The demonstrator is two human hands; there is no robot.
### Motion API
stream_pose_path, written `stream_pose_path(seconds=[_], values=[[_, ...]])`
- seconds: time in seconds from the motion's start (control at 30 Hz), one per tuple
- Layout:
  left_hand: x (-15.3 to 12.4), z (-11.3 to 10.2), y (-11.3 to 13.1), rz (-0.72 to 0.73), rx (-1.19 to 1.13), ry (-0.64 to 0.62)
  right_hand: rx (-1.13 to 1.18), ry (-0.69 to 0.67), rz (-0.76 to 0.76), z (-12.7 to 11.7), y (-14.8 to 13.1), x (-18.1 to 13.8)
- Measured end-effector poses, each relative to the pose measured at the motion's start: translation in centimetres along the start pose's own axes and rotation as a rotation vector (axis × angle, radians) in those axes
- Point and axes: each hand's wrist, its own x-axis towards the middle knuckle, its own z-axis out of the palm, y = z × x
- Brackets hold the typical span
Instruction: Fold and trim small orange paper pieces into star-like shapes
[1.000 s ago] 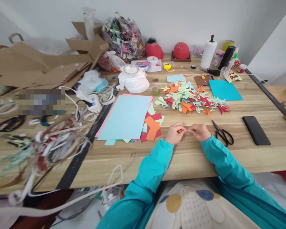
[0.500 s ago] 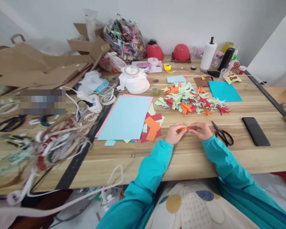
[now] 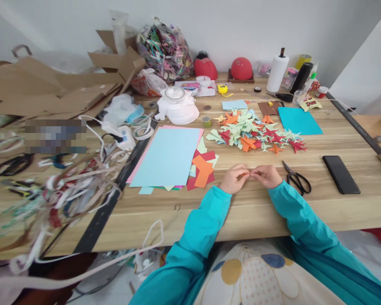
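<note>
Above the table, my left hand [image 3: 234, 179] and my right hand [image 3: 267, 176] meet fingertip to fingertip, both closed in a pinch. Between them shows a small piece of folded orange paper [image 3: 248, 174], mostly hidden by the fingers. Beyond the hands lies a heap of folded paper pieces [image 3: 246, 129] in pale green, orange, red and blue. To the left, an orange paper cutout [image 3: 203, 170] rests on red and green scraps. Black-handled scissors [image 3: 296, 178] lie just right of my right hand.
A stack of coloured sheets [image 3: 165, 156] lies left, a black phone [image 3: 340, 174] right. Behind the heap are a turquoise sheet [image 3: 300, 120] and a yellow tape measure [image 3: 222, 89]. Tangled ribbons [image 3: 79, 195], a power strip [image 3: 125, 137] and cardboard [image 3: 60, 89] crowd the left.
The fingertips have closed in over the orange paper, so less of it shows. My right hand has shifted slightly. Everything on the table stays in place.
</note>
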Motion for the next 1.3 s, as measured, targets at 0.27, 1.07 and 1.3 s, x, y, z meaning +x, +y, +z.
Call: stream_pose_path(seconds=[0.27,1.07,1.3], values=[[0.0,0.1,-0.4,0.1,0.136,-0.013,-0.045,0.007,-0.03,0.3,0.0,0.0],[-0.1,0.5,-0.3,0.036,0.036,0.165,0.068,0.056,0.013,0.7,1.2,-0.1],[0.0,0.5,-0.2,0.04,0.049,0.187,-0.015,0.04,-0.018,0.3,0.7,0.1]])
